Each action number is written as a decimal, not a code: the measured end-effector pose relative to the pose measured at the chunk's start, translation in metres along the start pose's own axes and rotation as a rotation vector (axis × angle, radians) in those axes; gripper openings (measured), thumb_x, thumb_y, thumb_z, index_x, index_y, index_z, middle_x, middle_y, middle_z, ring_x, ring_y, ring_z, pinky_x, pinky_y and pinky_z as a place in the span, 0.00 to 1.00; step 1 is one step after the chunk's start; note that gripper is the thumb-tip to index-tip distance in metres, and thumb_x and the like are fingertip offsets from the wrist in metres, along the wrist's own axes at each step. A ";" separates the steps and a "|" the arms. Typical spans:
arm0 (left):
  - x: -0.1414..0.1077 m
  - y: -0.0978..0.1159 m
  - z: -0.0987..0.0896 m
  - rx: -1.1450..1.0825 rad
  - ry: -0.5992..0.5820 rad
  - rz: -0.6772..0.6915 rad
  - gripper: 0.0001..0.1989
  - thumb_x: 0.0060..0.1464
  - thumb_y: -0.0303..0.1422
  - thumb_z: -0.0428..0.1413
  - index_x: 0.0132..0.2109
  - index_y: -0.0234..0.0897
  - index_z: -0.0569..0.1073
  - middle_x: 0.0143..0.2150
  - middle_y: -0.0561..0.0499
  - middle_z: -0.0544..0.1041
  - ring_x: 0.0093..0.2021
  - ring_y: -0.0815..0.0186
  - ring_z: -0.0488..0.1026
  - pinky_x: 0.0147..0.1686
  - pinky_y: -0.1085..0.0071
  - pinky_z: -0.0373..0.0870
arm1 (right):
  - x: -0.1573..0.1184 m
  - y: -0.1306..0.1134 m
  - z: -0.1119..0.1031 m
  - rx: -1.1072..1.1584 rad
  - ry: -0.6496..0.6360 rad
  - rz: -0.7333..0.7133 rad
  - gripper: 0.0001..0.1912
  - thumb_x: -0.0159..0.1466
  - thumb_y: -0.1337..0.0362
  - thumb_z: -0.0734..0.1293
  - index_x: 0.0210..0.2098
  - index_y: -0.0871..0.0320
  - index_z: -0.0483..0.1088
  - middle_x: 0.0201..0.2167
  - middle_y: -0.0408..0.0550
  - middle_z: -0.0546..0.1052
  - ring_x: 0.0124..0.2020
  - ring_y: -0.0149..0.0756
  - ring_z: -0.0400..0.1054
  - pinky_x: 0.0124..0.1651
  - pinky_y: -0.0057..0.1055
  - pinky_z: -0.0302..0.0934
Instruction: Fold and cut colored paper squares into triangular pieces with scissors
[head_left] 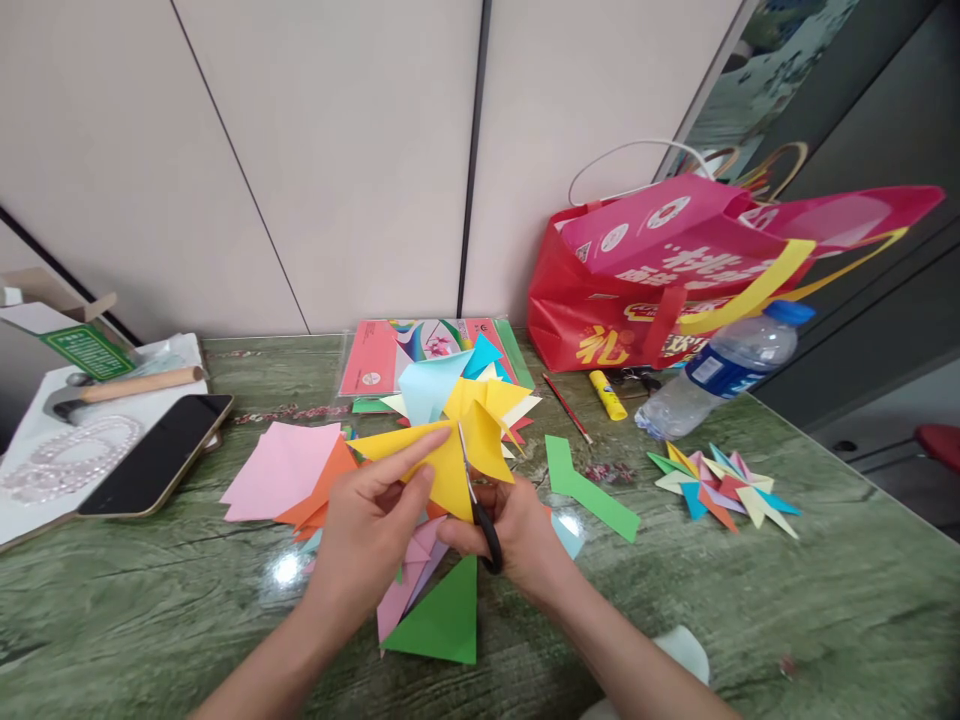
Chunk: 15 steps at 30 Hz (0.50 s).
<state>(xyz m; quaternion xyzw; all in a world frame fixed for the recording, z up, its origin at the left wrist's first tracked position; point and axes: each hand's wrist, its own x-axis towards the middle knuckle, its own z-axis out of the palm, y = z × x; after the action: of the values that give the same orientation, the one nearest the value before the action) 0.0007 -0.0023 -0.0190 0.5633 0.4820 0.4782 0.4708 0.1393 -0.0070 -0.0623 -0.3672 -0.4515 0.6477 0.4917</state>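
My left hand (373, 515) pinches a sheet of yellow paper (442, 472) between thumb and fingers, above the middle of the table. In my right hand (517, 525) is a pair of scissors with black handles (489, 535); the fingers are wrapped round the handles. The blades stand across the yellow paper, and its right part curls up beside them. Below my hands lie a green paper triangle (442, 620) and pink folded paper (394, 605). To the left are pink sheets (281, 465) and orange paper (319, 492). More yellow and blue pieces lie just behind the paper I hold.
A red gift bag (600, 290) and a tilted plastic bottle (712, 375) stand at the back right. Near them lie a glue stick (607, 395), a pencil (568, 408), green strips (592, 495) and paper stars (724, 485). At left are a phone (161, 455) and a hammer (135, 387).
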 end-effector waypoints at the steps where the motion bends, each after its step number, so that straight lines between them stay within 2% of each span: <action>1: 0.000 0.000 0.000 -0.005 0.001 0.001 0.14 0.53 0.31 0.53 0.47 0.42 0.75 0.51 0.53 0.75 0.46 0.64 0.74 0.42 0.73 0.73 | 0.000 0.000 0.000 -0.002 -0.001 -0.004 0.22 0.40 0.59 0.77 0.31 0.59 0.68 0.21 0.40 0.72 0.22 0.33 0.66 0.30 0.30 0.62; 7: 0.000 0.000 0.000 -0.037 -0.008 0.009 0.14 0.53 0.30 0.53 0.46 0.44 0.75 0.50 0.54 0.75 0.46 0.64 0.74 0.42 0.74 0.72 | 0.002 -0.002 0.001 -0.017 0.028 0.019 0.25 0.37 0.60 0.78 0.32 0.58 0.67 0.22 0.42 0.74 0.22 0.34 0.66 0.27 0.30 0.61; 15: 0.001 0.000 -0.001 -0.061 -0.007 -0.003 0.13 0.53 0.30 0.54 0.46 0.44 0.75 0.50 0.55 0.76 0.45 0.65 0.74 0.41 0.75 0.73 | 0.002 -0.003 0.001 0.020 -0.033 -0.003 0.24 0.38 0.58 0.77 0.31 0.58 0.68 0.23 0.42 0.72 0.23 0.34 0.65 0.30 0.31 0.61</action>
<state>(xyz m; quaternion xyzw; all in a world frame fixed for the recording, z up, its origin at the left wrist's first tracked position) -0.0001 -0.0016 -0.0192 0.5496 0.4662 0.4903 0.4901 0.1391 -0.0053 -0.0590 -0.3508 -0.4536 0.6573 0.4890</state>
